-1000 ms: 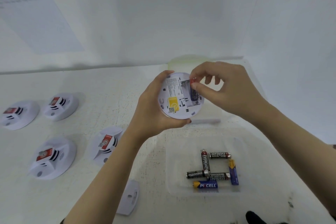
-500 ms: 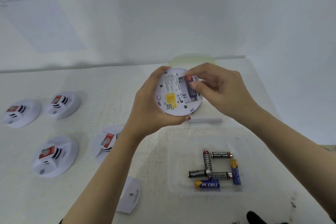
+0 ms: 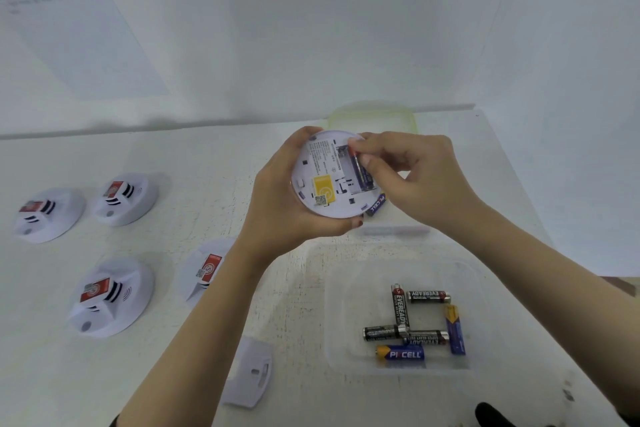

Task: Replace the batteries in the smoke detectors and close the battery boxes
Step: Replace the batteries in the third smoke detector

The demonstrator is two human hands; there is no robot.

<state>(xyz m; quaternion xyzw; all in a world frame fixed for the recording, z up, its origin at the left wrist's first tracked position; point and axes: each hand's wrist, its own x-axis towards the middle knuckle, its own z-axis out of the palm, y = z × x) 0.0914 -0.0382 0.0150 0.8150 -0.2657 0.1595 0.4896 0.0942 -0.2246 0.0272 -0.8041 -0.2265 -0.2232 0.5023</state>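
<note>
My left hand grips a round white smoke detector above the table, its back with a yellow label facing me. Its battery bay is open and a dark battery lies in it. My right hand pinches that battery with thumb and fingertips. A blue PKCELL battery shows under my right palm at the detector's lower right edge. A clear plastic tray in front holds several loose batteries.
Several white smoke detectors lie face up on the left. A white battery cover lies near my left forearm. A greenish clear lid stands at the back wall. The table's right edge runs diagonally.
My right hand's fingers have shifted on the battery in the bay, and a blue battery now shows under the palm. Both hands and the detector moved slightly up and left.
</note>
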